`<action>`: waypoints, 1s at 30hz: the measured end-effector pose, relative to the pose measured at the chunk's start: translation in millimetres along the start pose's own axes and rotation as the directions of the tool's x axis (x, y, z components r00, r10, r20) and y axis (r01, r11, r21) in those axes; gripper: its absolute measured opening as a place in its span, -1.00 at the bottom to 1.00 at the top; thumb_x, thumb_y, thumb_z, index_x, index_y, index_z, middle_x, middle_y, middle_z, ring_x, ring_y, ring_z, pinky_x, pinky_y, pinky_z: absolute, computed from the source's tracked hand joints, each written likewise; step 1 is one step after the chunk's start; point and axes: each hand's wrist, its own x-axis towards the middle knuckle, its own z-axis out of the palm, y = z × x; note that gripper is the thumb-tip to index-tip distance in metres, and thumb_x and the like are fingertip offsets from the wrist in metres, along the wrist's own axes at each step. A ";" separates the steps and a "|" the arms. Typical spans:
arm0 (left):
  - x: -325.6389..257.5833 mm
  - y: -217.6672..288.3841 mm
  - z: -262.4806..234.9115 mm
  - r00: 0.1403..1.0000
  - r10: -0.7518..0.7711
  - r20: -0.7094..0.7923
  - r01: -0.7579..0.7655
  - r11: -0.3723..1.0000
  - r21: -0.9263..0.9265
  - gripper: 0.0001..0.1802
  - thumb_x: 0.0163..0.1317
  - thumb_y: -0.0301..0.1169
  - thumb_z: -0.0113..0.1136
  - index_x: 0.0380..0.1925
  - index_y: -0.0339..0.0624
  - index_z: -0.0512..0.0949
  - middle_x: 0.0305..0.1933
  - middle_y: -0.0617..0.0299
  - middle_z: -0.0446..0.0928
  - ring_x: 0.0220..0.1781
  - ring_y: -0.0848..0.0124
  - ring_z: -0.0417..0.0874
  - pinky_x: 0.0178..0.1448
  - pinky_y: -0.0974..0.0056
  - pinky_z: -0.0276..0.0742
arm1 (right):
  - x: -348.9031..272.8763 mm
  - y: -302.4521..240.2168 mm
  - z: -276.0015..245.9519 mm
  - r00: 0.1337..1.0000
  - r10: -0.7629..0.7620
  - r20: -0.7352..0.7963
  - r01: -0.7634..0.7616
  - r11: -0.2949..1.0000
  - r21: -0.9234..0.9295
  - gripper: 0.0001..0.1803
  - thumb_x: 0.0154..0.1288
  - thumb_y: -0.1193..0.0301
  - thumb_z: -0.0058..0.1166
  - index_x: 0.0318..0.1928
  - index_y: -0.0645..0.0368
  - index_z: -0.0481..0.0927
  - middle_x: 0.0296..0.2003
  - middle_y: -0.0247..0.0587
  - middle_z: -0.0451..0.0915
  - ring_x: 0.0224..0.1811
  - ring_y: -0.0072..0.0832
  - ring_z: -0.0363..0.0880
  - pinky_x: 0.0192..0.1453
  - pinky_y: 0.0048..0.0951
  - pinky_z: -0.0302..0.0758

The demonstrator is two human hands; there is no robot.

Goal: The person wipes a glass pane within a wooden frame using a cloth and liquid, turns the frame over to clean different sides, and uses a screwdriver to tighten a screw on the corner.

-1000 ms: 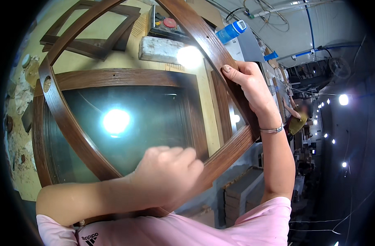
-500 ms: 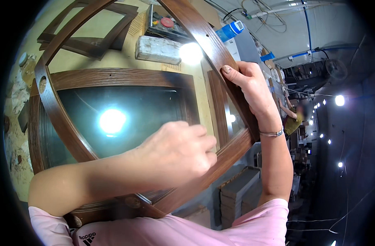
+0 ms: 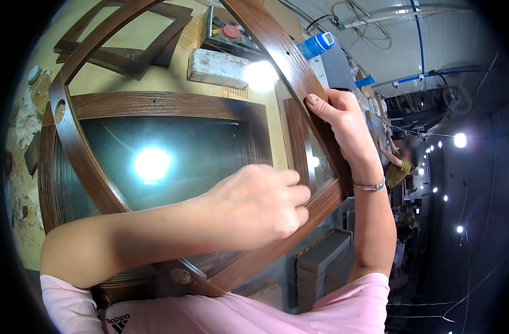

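A brown wood-grain frame [image 3: 265, 33] is held up tilted in front of my body. My right hand [image 3: 346, 128] clasps its right side rail, the thumb on the face and the fingers wrapped behind. Over the frame's lower rail [image 3: 327, 203] is my left hand [image 3: 265, 203], its fingers curled closed with the back of the hand toward me. Whatever those fingers hold, if anything, is hidden. Beneath the raised frame, a second brown frame [image 3: 171, 104] with a dark glossy panel [image 3: 204, 150] lies on the yellowish worktable [image 3: 179, 86]; the panel reflects a bright lamp.
Several brown frames [image 3: 115, 61] lie overlapping at the far left. A whitish block [image 3: 218, 67] sits before a tray of small items [image 3: 226, 36]. Beyond the held frame stands a blue bottle [image 3: 315, 45]. Stacked grey boxes [image 3: 324, 256] are below right. A person [image 3: 399, 167] works farther off.
My left hand has shifted slightly right along the lower rail, its fingers still curled. The right hand keeps its hold, and the frame has barely moved.
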 end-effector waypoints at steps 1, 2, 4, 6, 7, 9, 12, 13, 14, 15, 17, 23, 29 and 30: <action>-1.7 1.9 -2.9 0.999 0.001 0.038 -0.002 1.000 0.008 -0.90 -0.14 -0.37 0.15 -0.57 -0.09 0.48 -0.45 0.32 0.39 -0.36 0.37 0.49 -0.43 0.30 0.46 | -0.8 0.1 0.1 1.000 0.004 0.004 -0.004 1.000 0.000 -0.61 0.42 0.20 0.17 -0.37 0.34 0.60 -0.49 -0.51 0.49 -0.45 -0.76 0.29 -0.39 -0.57 0.23; -5.3 4.7 -8.1 0.997 0.002 0.076 -0.003 1.000 0.015 -0.90 -0.14 -0.37 0.15 -0.57 -0.09 0.48 -0.45 0.32 0.39 -0.35 0.37 0.49 -0.42 0.31 0.47 | -1.6 0.1 0.1 1.000 0.008 0.009 -0.008 1.000 0.000 -0.61 0.42 0.20 0.17 -0.37 0.34 0.61 -0.49 -0.50 0.50 -0.45 -0.76 0.29 -0.38 -0.57 0.24; -6.9 4.8 -9.5 0.997 -0.013 0.077 0.011 1.000 0.029 -0.90 -0.13 -0.36 0.15 -0.58 -0.08 0.47 -0.45 0.33 0.39 -0.34 0.37 0.49 -0.41 0.32 0.47 | -0.4 -2.9 0.9 1.000 0.009 0.004 -0.009 1.000 -0.005 -0.61 0.41 0.20 0.17 -0.37 0.34 0.61 -0.48 -0.50 0.50 -0.45 -0.76 0.30 -0.38 -0.57 0.24; -6.3 1.5 -5.5 0.999 -0.047 0.004 0.047 0.998 0.038 -0.91 -0.13 -0.36 0.15 -0.59 -0.08 0.46 -0.45 0.33 0.39 -0.33 0.38 0.49 -0.41 0.33 0.46 | -0.6 -1.3 1.6 1.000 0.012 -0.001 -0.012 1.000 -0.012 -0.60 0.41 0.20 0.18 -0.37 0.35 0.61 -0.48 -0.49 0.51 -0.45 -0.76 0.30 -0.38 -0.57 0.24; -5.7 1.4 -4.4 0.999 -0.040 0.011 0.040 0.999 0.026 -0.90 -0.13 -0.36 0.15 -0.59 -0.08 0.46 -0.45 0.33 0.39 -0.33 0.39 0.49 -0.41 0.33 0.46 | -0.1 1.4 0.3 1.000 0.009 -0.005 -0.009 1.000 -0.017 -0.60 0.41 0.19 0.18 -0.37 0.35 0.61 -0.48 -0.50 0.50 -0.45 -0.76 0.30 -0.38 -0.57 0.24; -5.1 3.0 -3.0 0.999 -0.026 0.025 0.026 1.000 0.002 -0.90 -0.14 -0.36 0.15 -0.59 -0.08 0.46 -0.45 0.34 0.39 -0.32 0.39 0.50 -0.41 0.34 0.45 | 1.2 1.9 -0.4 1.000 0.006 -0.002 -0.006 1.000 -0.022 -0.59 0.41 0.18 0.18 -0.37 0.35 0.61 -0.49 -0.50 0.50 -0.45 -0.76 0.30 -0.39 -0.56 0.24; -13.0 13.2 -21.9 0.981 -0.015 0.193 0.017 1.000 -0.010 -0.90 -0.13 -0.36 0.15 -0.60 -0.08 0.46 -0.45 0.34 0.39 -0.32 0.38 0.51 -0.41 0.31 0.45 | -1.5 -2.2 0.5 1.000 0.006 0.000 -0.006 1.000 -0.026 -0.59 0.41 0.18 0.18 -0.37 0.34 0.61 -0.49 -0.49 0.50 -0.45 -0.76 0.29 -0.39 -0.56 0.23; -20.5 14.3 -27.1 0.980 -0.049 0.190 0.058 0.997 -0.044 -0.89 -0.14 -0.38 0.17 -0.61 -0.07 0.44 -0.47 0.33 0.36 -0.34 0.34 0.49 -0.41 0.28 0.46 | 1.0 -3.8 2.6 1.000 -0.003 0.005 0.004 1.000 -0.031 -0.59 0.41 0.18 0.18 -0.38 0.34 0.61 -0.49 -0.49 0.49 -0.45 -0.76 0.29 -0.39 -0.56 0.23; -26.0 15.8 -36.1 0.970 -0.090 0.227 0.104 0.993 -0.051 -0.90 -0.13 -0.39 0.19 -0.61 -0.08 0.45 -0.47 0.32 0.38 -0.34 0.33 0.50 -0.40 0.28 0.46 | 1.4 -5.0 2.8 1.000 -0.009 0.005 0.009 0.999 -0.037 -0.59 0.41 0.18 0.18 -0.38 0.34 0.61 -0.50 -0.49 0.49 -0.45 -0.76 0.29 -0.39 -0.57 0.23; -31.8 18.6 -49.0 0.955 -0.133 0.265 0.152 0.987 -0.053 -0.90 -0.12 -0.41 0.21 -0.60 -0.08 0.46 -0.47 0.32 0.40 -0.35 0.32 0.51 -0.40 0.28 0.46 | 1.8 -6.9 4.0 1.000 -0.009 0.007 0.009 1.000 -0.019 -0.59 0.41 0.18 0.18 -0.37 0.34 0.62 -0.50 -0.49 0.50 -0.46 -0.76 0.30 -0.39 -0.57 0.24; -49.9 23.1 -68.8 0.932 -0.260 0.251 0.281 0.958 -0.052 -0.90 -0.10 -0.44 0.24 -0.56 -0.09 0.50 -0.46 0.31 0.45 -0.35 0.29 0.53 -0.37 0.27 0.48 | 1.5 -9.3 7.5 1.000 -0.007 0.014 0.006 1.000 0.026 -0.58 0.41 0.17 0.17 -0.37 0.35 0.63 -0.51 -0.48 0.51 -0.46 -0.76 0.32 -0.39 -0.57 0.24; -113.4 31.1 -124.6 0.620 -0.784 0.034 0.729 0.559 -0.394 -0.96 0.27 -0.53 0.14 -0.37 -0.20 0.50 -0.35 0.26 0.48 -0.39 0.47 0.52 -0.29 0.38 0.45 | -15.6 9.6 -9.4 0.993 0.096 -0.065 -0.098 0.995 -0.022 -0.55 0.38 0.16 0.18 -0.32 0.41 0.67 -0.52 -0.41 0.55 -0.50 -0.72 0.39 -0.41 -0.55 0.29; -239.6 68.5 -211.9 0.151 -0.893 -0.424 0.761 0.379 -0.527 -0.93 0.49 -0.39 0.05 -0.16 -0.13 0.45 -0.37 0.40 0.38 -0.41 0.66 0.40 -0.34 0.55 0.31 | -1.2 -37.2 0.2 0.996 -0.058 -0.071 0.048 0.988 -0.144 -0.62 0.33 0.24 0.17 -0.37 0.40 0.64 -0.52 -0.53 0.47 -0.46 -0.75 0.34 -0.40 -0.53 0.28; -253.2 75.5 -220.5 0.100 -0.864 -0.493 0.772 0.380 -0.509 -0.92 0.49 -0.39 0.06 -0.12 -0.12 0.46 -0.37 0.41 0.39 -0.41 0.67 0.40 -0.33 0.54 0.31 | -2.2 -35.1 -1.6 0.997 -0.050 -0.064 0.041 0.992 -0.123 -0.65 0.32 0.25 0.17 -0.39 0.37 0.63 -0.52 -0.55 0.47 -0.47 -0.75 0.33 -0.40 -0.53 0.27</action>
